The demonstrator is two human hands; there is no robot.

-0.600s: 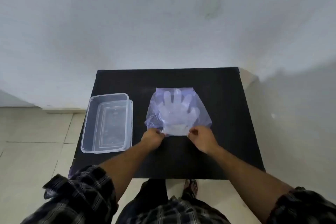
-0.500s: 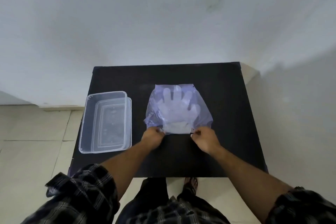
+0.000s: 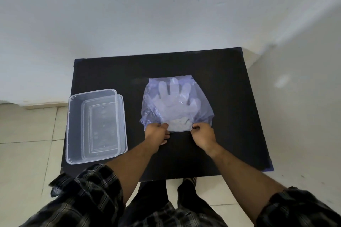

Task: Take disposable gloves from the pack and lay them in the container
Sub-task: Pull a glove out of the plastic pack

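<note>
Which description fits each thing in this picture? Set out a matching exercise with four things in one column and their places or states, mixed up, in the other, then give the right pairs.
Things
1. clear plastic container
2. pack of disposable gloves
3. left hand
4. right hand

Descriptions
A. pinches the pack's near edge at its right corner
B. lies in the middle of the black table, gloves showing through the bluish film
C. stands empty at the table's left edge
D. grips the pack's near edge at its left corner

Pairs: 1-C, 2-B, 3-D, 4-A
</note>
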